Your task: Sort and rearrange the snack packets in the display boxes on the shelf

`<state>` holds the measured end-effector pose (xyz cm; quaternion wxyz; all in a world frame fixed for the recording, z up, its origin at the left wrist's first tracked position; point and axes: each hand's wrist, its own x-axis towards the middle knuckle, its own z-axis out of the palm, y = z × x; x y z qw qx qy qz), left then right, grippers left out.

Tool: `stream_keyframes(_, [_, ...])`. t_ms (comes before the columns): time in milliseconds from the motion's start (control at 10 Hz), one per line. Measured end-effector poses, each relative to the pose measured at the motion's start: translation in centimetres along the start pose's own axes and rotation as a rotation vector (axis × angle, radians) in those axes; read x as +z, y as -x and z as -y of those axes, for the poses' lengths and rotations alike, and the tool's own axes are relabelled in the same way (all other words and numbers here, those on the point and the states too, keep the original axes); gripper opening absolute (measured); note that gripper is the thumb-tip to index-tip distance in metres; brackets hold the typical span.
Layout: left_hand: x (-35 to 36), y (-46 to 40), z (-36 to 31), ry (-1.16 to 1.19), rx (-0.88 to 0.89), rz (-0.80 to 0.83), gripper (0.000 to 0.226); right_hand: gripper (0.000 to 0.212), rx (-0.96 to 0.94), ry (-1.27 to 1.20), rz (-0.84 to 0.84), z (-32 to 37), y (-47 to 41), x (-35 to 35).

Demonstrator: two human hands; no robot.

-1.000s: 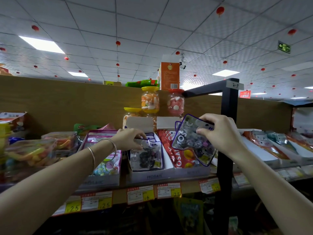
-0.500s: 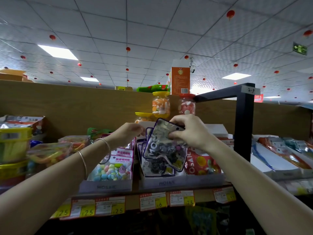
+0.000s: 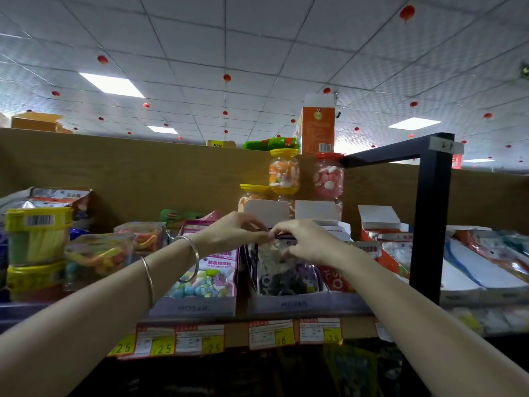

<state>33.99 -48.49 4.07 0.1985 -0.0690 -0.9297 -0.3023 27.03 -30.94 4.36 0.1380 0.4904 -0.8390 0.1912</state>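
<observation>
Dark purple-edged snack packets stand upright in the middle grey display box on the shelf. My left hand and my right hand meet over the top edges of these packets, fingers curled and pinching them. Left of it, another grey display box holds packets of pastel candies. To the right lies a red packet in its own box.
Tubs of gummy candy and yellow tubs stand at the left. Candy jars and white box flaps rise behind the hands. A black shelf post stands right, with white trays beyond. Price tags line the shelf edge.
My right hand has lowered the dark packet from mid-air into the middle display box. My left hand shifted right to meet it at the packet tops. The view has moved closer.
</observation>
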Motion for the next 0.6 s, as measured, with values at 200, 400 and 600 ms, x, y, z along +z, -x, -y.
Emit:
stream_keyframes(200, [1.2,-0.8,0.5,-0.244,0.027,-0.061,0.03,0.053,0.0,0.167,0.019,-0.8,-0.1,0.7])
stream_keyframes(400, [1.6,-1.2,0.4,-0.245,-0.027,-0.082,0.039,0.062,-0.019,0.262,-0.021,-1.6,0.0,1.0])
stream_keyframes(600, [2.8,-0.9,-0.1,-0.554,-0.075,-0.355,0.057,0.051,-0.067,0.333,-0.321,-3.1,0.7,1.3])
